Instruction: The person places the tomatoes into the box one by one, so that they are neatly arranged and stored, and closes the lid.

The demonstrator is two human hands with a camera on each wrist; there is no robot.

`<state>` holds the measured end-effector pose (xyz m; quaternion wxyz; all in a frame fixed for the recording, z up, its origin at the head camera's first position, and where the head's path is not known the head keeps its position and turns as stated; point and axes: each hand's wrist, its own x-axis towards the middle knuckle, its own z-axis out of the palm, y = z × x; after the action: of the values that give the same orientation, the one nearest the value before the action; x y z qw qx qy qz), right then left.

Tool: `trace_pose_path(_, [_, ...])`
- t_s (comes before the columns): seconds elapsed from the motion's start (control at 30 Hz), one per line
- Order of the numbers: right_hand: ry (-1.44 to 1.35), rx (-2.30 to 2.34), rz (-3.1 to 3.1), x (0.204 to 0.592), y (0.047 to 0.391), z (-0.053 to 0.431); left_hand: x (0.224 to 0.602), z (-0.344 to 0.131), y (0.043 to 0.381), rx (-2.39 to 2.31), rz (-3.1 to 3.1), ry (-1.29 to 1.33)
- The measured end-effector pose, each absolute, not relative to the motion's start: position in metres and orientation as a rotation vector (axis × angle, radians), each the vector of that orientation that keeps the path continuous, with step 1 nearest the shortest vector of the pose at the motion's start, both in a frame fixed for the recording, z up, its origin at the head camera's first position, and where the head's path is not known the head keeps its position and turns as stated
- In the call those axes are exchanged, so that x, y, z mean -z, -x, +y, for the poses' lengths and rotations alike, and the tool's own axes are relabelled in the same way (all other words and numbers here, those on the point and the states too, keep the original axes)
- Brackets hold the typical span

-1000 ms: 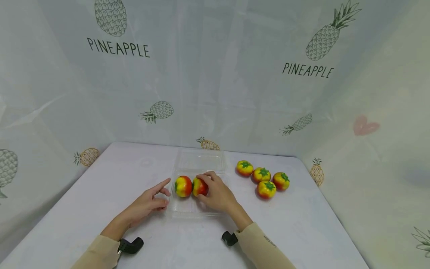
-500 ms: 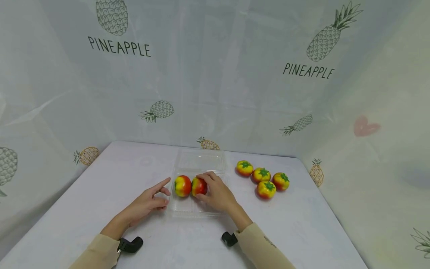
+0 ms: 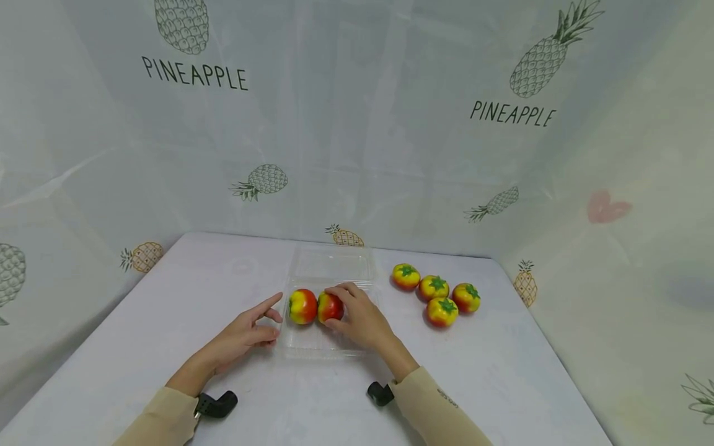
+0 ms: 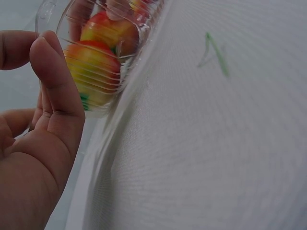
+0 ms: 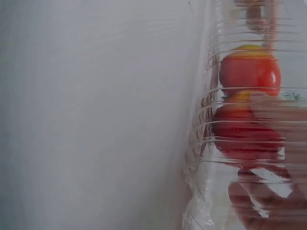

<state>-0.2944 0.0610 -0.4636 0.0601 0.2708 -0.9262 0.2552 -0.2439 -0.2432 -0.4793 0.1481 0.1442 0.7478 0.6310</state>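
Two red-and-yellow fruits with green leafy tops lie side by side in a clear plastic clamshell box (image 3: 312, 344), its lid folded back. My right hand (image 3: 362, 319) reaches into the box and holds the right fruit (image 3: 329, 308) between thumb and fingers. That fruit sits right against the left fruit (image 3: 302, 306), which lies on its side with its green top facing left. At the box's left wall is my left hand (image 3: 245, 337), index finger extended and fingertips close by the wall. Through the ribbed wall, the right wrist view shows both fruits and the right fingers, partly blurred.
Several more fruits of the same kind (image 3: 442, 312) stand grouped on the white table (image 3: 491, 384) to the right, green tops up. The transparent lid (image 3: 331, 263) lies behind the box. A pineapple-printed curtain (image 3: 357, 124) hangs along the back and sides.
The two fruits in the box have shifted very slightly left under the right hand's hold. The left hand and the fruits on the table stay where they were.
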Motion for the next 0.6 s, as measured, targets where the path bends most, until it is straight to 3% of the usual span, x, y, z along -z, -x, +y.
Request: trace_pose_path(0.6, [-0.817, -0.762, -2.786, 0.4647, 0.2944, 0.0611, 0.4825, -0.2428, 0.2456, -1.803, 2.167, -0.411])
